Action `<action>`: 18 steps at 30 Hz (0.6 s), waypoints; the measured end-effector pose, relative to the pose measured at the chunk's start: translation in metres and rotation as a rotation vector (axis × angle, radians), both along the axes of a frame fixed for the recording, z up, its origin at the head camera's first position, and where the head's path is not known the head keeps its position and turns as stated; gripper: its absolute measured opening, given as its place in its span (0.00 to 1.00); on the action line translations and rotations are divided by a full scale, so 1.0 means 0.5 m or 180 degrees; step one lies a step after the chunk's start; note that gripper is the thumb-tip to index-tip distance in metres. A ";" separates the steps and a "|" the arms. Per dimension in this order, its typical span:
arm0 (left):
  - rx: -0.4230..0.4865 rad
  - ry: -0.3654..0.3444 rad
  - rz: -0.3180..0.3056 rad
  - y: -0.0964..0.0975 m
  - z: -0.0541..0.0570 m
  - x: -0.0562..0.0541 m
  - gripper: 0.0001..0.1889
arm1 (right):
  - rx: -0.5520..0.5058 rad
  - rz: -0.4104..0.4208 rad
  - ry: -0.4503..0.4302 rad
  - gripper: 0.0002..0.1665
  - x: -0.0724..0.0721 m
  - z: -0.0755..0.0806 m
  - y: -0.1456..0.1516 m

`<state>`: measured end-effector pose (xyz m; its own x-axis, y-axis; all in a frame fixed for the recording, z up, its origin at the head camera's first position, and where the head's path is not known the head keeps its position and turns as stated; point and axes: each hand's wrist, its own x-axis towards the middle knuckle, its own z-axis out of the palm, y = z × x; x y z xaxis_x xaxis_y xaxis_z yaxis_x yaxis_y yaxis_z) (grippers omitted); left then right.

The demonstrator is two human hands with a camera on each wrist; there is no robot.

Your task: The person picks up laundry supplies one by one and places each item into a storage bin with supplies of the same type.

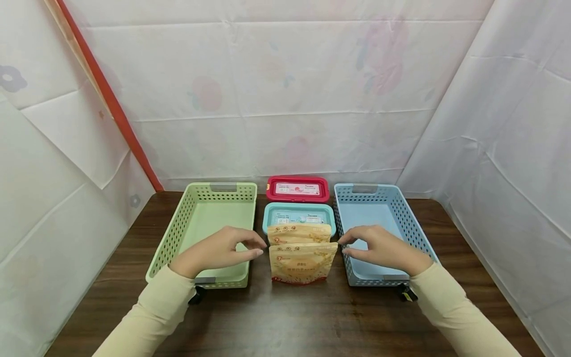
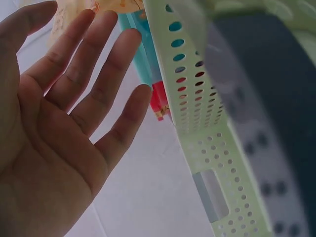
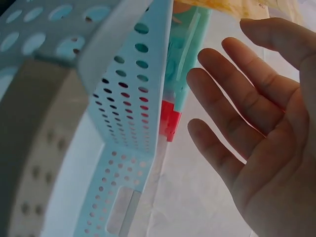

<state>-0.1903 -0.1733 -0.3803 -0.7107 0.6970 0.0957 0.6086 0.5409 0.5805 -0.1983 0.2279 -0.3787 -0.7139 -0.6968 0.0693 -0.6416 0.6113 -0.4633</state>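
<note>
Two yellow stand-up pouches with printed labels stand one behind the other in the middle of the table: a front pouch and a rear pouch partly hidden by it. My left hand hovers over the green basket's inner side, fingertips close to the front pouch's left edge. On the other side my right hand reaches over the blue basket, its fingertips near the pouch's upper right corner. Both wrist views show the left palm and right palm bare, fingers spread and loosely bent.
A green perforated basket stands at left, a blue one at right. Between them, behind the pouches, lie a teal-lidded pack and a red-lidded pack. White sheets hang around the dark wooden table.
</note>
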 end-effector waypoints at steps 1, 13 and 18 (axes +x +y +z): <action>0.0003 0.0012 -0.0012 0.002 0.001 0.001 0.13 | -0.0021 0.0016 -0.0006 0.13 0.001 0.000 -0.001; -0.0063 0.0098 -0.0153 0.020 -0.004 0.012 0.10 | -0.0105 0.0176 -0.0113 0.11 0.016 0.005 -0.022; -0.0060 0.0231 -0.0250 0.031 -0.006 0.016 0.09 | -0.0061 0.0166 -0.0090 0.09 0.020 0.005 -0.030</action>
<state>-0.1821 -0.1577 -0.3833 -0.6454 0.7525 0.1313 0.6897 0.5002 0.5236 -0.1883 0.2128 -0.3761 -0.6784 -0.7320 0.0634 -0.6590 0.5681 -0.4930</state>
